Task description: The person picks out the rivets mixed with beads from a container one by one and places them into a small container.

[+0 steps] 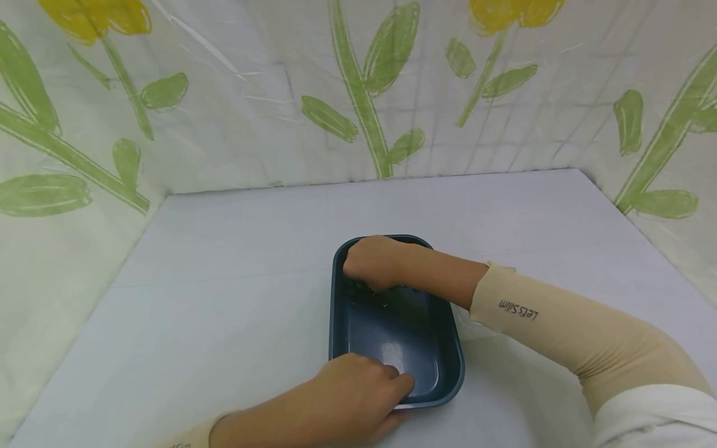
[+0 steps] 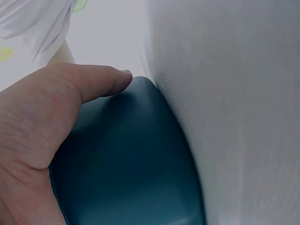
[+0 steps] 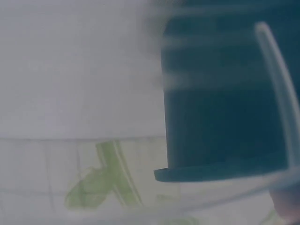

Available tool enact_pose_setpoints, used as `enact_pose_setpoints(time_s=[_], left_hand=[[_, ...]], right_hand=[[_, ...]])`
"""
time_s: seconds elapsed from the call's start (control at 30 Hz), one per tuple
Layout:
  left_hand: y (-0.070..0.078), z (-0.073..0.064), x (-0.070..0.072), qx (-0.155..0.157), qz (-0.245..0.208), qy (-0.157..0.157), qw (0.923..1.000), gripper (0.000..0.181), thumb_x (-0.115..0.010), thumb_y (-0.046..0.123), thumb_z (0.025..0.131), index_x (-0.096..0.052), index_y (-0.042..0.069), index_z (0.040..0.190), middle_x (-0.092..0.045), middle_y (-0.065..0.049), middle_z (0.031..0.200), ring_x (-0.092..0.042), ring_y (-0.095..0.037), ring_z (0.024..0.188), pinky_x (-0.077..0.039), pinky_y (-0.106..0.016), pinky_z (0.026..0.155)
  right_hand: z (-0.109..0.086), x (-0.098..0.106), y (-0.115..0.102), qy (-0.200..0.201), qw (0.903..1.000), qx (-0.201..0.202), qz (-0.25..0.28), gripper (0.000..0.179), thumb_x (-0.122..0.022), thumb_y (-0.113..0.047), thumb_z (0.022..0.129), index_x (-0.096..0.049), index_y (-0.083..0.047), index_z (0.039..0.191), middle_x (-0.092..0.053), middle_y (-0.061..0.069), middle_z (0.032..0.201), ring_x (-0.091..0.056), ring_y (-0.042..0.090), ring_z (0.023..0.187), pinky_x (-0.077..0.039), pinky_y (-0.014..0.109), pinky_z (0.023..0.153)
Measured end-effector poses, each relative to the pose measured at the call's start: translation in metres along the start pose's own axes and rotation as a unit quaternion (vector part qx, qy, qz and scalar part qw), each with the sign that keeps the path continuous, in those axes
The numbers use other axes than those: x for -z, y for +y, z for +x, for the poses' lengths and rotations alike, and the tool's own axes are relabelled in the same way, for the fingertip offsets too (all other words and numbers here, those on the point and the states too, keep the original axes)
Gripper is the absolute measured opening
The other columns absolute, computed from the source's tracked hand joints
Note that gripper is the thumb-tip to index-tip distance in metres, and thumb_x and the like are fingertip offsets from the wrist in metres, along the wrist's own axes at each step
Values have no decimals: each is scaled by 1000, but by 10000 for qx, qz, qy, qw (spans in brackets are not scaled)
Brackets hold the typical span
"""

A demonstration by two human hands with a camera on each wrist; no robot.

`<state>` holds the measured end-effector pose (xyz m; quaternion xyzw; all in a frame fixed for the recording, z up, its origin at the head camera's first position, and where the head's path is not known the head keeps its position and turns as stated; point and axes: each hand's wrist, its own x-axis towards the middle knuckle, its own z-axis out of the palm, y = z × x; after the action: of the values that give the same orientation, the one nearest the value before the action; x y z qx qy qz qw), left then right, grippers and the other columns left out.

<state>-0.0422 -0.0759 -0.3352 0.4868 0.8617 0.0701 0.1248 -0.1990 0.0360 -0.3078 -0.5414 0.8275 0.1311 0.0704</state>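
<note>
A dark blue rectangular tray (image 1: 392,348) with raised walls and rounded corners stands on the white table. My left hand (image 1: 358,395) grips its near rim, fingers bent over the edge; in the left wrist view the thumb (image 2: 105,80) lies along the tray's outer side (image 2: 136,159). My right hand (image 1: 378,261) reaches into the far left corner of the tray with its knuckles up. Small dark green bits (image 1: 361,289) show below it and scatter over the tray floor. Its fingertips are hidden, so I cannot tell whether they hold any of the bits.
Beside the tray's right wall, partly under the right forearm, sits a clear plastic thing (image 1: 476,323); clear plastic (image 3: 281,93) also crosses the right wrist view. The white tabletop (image 1: 224,311) meets a hanging sheet (image 1: 252,124) painted with flowers at the back and sides.
</note>
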Motion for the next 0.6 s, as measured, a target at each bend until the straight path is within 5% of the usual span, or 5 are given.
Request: enact_pose_setpoints(time_s=[0.6], left_hand=[[0, 0, 0, 13, 33, 76, 10000, 19, -66, 40, 97, -68, 22, 100, -64, 14, 77, -45, 6, 56, -40, -12, 55]], right_hand=[[-4, -2, 6, 312, 9974, 440, 484, 25, -63, 5, 93, -69, -11, 75, -50, -5, 60, -41, 10, 59, -43, 26, 61]])
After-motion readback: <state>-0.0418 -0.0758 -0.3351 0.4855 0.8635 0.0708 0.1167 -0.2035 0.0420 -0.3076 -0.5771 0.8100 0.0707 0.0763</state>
